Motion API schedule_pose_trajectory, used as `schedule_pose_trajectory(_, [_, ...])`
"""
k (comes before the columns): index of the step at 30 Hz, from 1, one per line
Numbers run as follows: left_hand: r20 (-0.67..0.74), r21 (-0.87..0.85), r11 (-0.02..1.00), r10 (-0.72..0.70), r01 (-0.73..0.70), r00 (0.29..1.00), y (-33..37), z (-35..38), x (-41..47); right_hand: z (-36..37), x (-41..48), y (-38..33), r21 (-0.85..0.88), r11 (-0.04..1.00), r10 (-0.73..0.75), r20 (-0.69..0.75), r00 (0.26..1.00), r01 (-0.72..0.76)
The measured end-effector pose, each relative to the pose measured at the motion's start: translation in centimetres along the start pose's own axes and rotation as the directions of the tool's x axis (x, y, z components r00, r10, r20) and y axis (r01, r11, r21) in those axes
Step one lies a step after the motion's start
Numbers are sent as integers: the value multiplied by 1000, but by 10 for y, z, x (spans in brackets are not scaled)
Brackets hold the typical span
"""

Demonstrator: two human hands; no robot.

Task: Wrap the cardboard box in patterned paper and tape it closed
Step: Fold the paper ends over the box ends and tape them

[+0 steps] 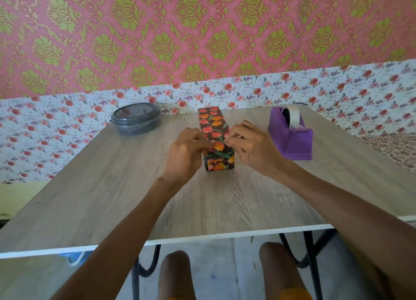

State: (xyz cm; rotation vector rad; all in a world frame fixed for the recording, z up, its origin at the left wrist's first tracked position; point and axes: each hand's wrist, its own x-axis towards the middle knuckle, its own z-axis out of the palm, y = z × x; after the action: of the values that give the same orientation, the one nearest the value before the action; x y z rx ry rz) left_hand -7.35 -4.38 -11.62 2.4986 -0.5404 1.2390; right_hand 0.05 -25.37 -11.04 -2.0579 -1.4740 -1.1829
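cardboard box [211, 119] fully papered, lying between my hands on bench [202, 200] | left hand [189, 152] curls on its near-left edge | right hand [251, 148] pinches paper [218, 135] at top-right edge, tape unseen | risk: I let go for tape dispenser [292, 137] right of right hand, flap springs open

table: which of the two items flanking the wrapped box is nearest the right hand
The purple tape dispenser, just beside the right hand; the grey lidded container sits on the far left, across the wrapped box.
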Motion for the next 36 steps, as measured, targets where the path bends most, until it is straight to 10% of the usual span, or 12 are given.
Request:
schedule_pose_trajectory(6, [6,-449,806,-429,386,903,11,3,-2,2,-4,-6,112,987,126,-65,990,-118])
schedule_pose_trajectory(18, [-25,-255,929,-283,267,959,4,-3,-1,7,1,-16,191,936,324,-148,934,-294])
schedule_pose_trajectory(30, [20,48,993,109,-110,994,-11,3,-10,4,-3,-6,-89,995,-39,22,999,41])
schedule_pose_trajectory(36, [43,-290,934,-206,209,978,2,-4,-1,7,-6,-3,-43,999,-23,88,996,27])
